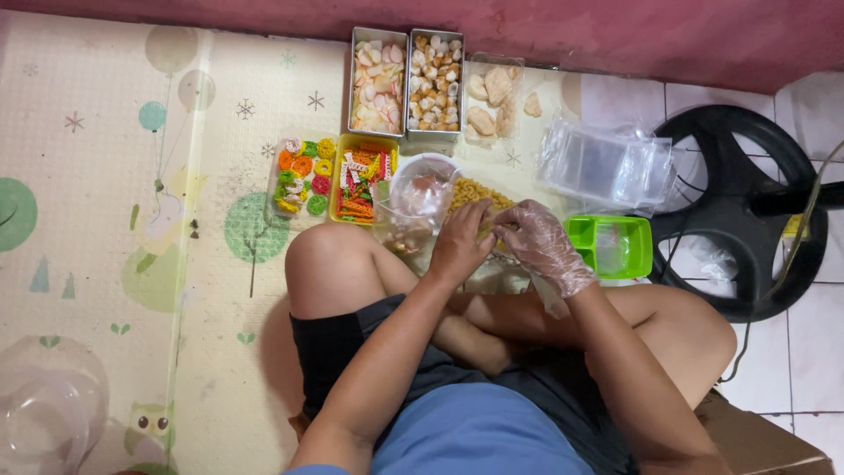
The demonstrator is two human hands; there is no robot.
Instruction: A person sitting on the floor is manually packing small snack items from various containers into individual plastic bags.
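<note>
The left hand, bare, and the right hand, in a thin clear glove, meet over a heap of yellow curled crackers just ahead of the person's crossed legs. Both are curled onto the heap; whether either has closed on a piece I cannot tell. The glove likely keeps the food clean while the bare hand steadies.

Touching the left hand's far side stands a clear tub with a bag in it. A green lidded box sits just beside the right hand. Farther out, within arm's reach on the play mat, lie a yellow tray of coloured sticks, a pack of coloured rings and two metal tins of crackers, fanned around the sitter. Empty clear bags are piled to the right.
</note>
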